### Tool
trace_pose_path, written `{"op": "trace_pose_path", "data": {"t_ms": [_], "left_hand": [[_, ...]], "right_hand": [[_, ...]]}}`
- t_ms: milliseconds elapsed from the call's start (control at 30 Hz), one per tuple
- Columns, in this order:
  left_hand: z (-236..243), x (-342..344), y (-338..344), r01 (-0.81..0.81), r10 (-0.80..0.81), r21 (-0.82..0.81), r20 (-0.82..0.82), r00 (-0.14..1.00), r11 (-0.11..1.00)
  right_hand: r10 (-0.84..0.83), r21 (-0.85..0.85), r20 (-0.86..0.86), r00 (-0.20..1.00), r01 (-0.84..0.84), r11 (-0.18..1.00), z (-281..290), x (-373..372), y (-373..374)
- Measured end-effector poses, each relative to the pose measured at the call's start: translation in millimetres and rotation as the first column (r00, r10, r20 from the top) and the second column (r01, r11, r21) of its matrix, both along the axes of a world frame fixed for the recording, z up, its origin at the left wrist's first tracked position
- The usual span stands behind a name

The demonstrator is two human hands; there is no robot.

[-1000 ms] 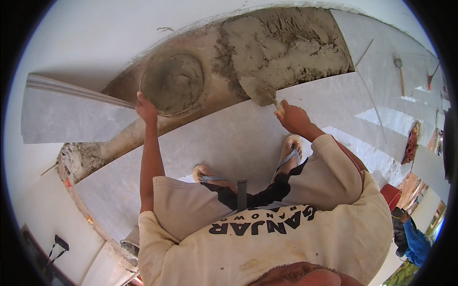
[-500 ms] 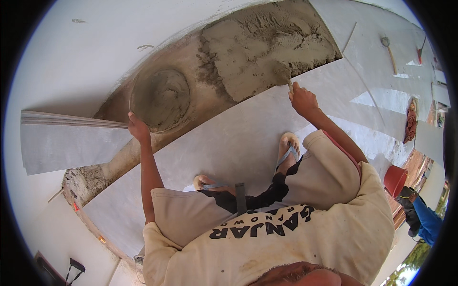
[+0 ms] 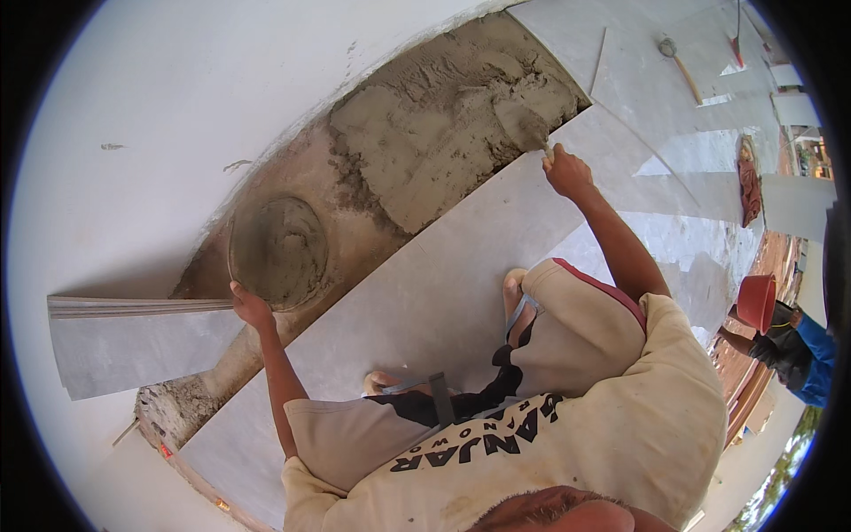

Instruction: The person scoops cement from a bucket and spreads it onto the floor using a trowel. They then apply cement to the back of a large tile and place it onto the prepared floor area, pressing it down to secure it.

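Note:
My left hand [image 3: 253,306] grips the near rim of a round bucket [image 3: 231,246] holding wet grey mortar [image 3: 288,253]. My right hand [image 3: 568,170] is closed around the handle of a trowel [image 3: 523,124]. Its mortar-smeared blade lies on the spread mortar bed [image 3: 417,142], close to the bed's right end. The bed fills a strip between the white wall and the laid grey floor tiles [image 3: 417,284]. Mortar hides part of the blade's outline.
Stacked grey tiles [image 3: 142,346] lean beside the bucket at left. A mallet [image 3: 681,69] and a reddish-brown rag [image 3: 749,182] lie on the tiles at right. Farther right, a person in blue [image 3: 814,346] is beside a red bucket [image 3: 756,303]. My sandalled feet rest on the tiles.
The view has turned slightly. My trowel has shifted right along the mortar bed, nearer its end. My left hand keeps its grip on the bucket. The other person and red bucket show differently.

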State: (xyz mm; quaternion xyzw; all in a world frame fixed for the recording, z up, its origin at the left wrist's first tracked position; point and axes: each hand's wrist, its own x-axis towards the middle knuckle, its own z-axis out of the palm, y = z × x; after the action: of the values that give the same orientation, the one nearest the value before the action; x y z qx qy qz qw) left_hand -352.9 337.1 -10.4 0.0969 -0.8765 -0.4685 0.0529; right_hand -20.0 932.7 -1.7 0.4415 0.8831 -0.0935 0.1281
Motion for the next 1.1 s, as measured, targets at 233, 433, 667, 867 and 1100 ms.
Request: {"op": "trace_pose_path", "data": {"t_ms": [233, 433, 667, 867, 1100], "left_hand": [[1.5, 1.2, 5.5, -0.003, 0.002, 0.046, 0.023, 1.000, 0.999], [-5.6, -2.5, -0.9, -0.008, 0.010, 0.064, -0.029, 1.000, 0.998], [3.9, -0.2, 2.1, -0.009, 0.006, 0.045, 0.053, 0.999, 0.999], [1.5, -0.4, 3.1, -0.022, 0.022, 0.058, 0.016, 1.000, 0.998], [-5.9, -6.8, -4.6, -0.019, 0.018, 0.047, 0.018, 1.000, 0.999]], "right_hand": [[-0.194, 0.045, -0.004, 0.981, 0.194, 0.980, 0.5, -0.2, 67.8], [-0.344, 0.023, -0.089, 0.935, 0.347, 0.938, -20.8, 9.7, 120.5], [-0.623, -0.461, -0.185, 0.760, 0.493, 0.738, -16.1, 4.4, 101.4], [-0.614, -0.575, -0.267, 0.743, 0.389, 0.720, 19.3, 18.3, 83.0], [-0.508, -0.336, -0.112, 0.854, 0.449, 0.828, 32.3, 43.3, 116.3]]}}
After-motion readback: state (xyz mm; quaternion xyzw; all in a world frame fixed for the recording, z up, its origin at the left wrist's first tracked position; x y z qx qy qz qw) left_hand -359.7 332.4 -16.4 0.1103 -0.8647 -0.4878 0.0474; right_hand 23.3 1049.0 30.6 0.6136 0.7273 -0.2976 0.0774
